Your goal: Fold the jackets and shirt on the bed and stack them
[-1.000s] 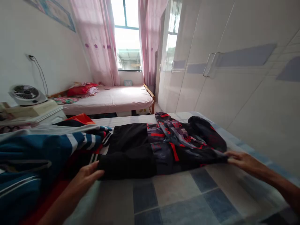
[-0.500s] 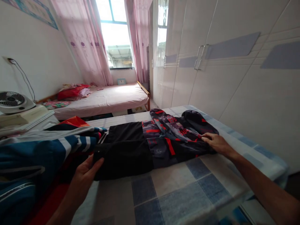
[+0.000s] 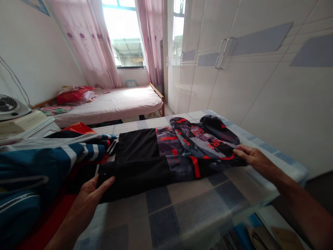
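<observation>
A black hooded jacket (image 3: 140, 146) with a grey camouflage panel and red lettering lies spread across a checked tablecloth (image 3: 187, 215). At its lower left end my left hand (image 3: 93, 191) pinches the black edge between thumb and fingers. My right hand (image 3: 247, 154) grips the patterned cloth at the right end, near the hood (image 3: 221, 128). Between the two hands the near side of the jacket is pulled straight, with a fold line along it. The fingertips under the cloth are hidden.
A heap of blue, white and red clothes (image 3: 52, 166) lies left of the jacket. Behind it stands a fan (image 3: 10, 106). A bed (image 3: 125, 100) is by the window, and a white wardrobe (image 3: 270, 90) lines the right. Blurred items (image 3: 255, 232) sit below the table's near edge.
My right hand has moved right with its grip on the jacket, drawing the near side tauter. My left hand keeps its hold at the left edge. The view has shifted slightly.
</observation>
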The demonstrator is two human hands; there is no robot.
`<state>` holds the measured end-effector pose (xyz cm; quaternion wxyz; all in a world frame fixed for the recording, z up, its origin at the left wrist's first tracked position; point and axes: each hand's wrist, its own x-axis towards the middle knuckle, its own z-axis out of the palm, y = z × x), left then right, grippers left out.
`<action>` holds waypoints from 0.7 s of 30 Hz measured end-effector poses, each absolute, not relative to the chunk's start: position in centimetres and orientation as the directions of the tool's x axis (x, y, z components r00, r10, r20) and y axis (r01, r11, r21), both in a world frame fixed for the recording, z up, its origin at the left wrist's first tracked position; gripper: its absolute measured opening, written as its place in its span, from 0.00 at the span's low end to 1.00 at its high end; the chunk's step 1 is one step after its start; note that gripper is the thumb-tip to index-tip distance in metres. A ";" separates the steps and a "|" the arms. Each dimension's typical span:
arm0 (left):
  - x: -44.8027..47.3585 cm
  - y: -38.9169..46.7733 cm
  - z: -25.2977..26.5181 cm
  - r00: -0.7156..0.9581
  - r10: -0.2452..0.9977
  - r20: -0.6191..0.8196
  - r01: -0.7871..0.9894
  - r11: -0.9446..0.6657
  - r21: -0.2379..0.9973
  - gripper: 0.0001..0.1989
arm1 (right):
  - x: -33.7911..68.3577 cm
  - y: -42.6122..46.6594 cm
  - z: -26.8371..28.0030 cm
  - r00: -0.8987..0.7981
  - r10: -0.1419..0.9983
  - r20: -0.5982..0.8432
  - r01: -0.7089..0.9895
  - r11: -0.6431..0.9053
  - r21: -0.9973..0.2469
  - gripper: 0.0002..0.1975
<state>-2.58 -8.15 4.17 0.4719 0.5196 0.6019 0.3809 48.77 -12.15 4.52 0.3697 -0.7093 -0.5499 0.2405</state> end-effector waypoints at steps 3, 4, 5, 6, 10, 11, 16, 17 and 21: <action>-3.5 -8.5 3.3 -0.012 0.977 -0.212 0.380 0.201 0.903 0.26 | 49.5 -13.0 4.5 0.249 0.967 -0.047 0.564 -0.184 -0.805 0.22; -3.8 -8.6 2.9 -0.021 0.977 -0.212 0.405 0.202 0.892 0.27 | 49.7 -13.2 4.2 0.263 0.964 -0.048 0.612 -0.205 -0.764 0.22; -4.0 -8.7 2.4 -0.032 0.979 -0.203 0.414 0.198 0.888 0.28 | 49.8 -13.3 3.8 0.276 0.961 -0.030 0.672 -0.215 -0.709 0.21; -4.2 -8.7 1.9 -0.044 0.981 -0.187 0.411 0.189 0.892 0.30 | 49.9 -13.4 3.4 0.283 0.959 0.003 0.725 -0.212 -0.655 0.20; -5.0 -8.6 0.4 -0.047 0.990 -0.135 0.460 0.142 0.876 0.34 | 50.2 -13.2 2.2 0.257 0.962 0.090 0.823 -0.169 -0.543 0.20; -5.0 -8.6 0.2 -0.031 0.993 -0.112 0.514 0.112 0.850 0.34 | 50.1 -13.1 2.1 0.243 0.967 0.079 0.846 -0.171 -0.504 0.19; -3.9 -9.2 1.6 -0.070 0.987 0.143 0.888 -0.004 0.460 0.30 | 48.3 -12.9 2.9 0.279 0.950 0.138 0.944 -0.245 -0.218 0.15; -3.4 -9.4 2.3 -0.025 0.962 0.272 0.929 -0.078 0.361 0.28 | 47.5 -12.8 3.5 0.277 0.933 0.229 0.953 -0.237 -0.187 0.16; -1.5 -9.4 3.9 0.424 0.709 0.563 0.829 -0.555 0.074 0.22 | 43.3 -12.1 4.9 -0.001 0.880 0.476 0.988 0.076 -0.138 0.21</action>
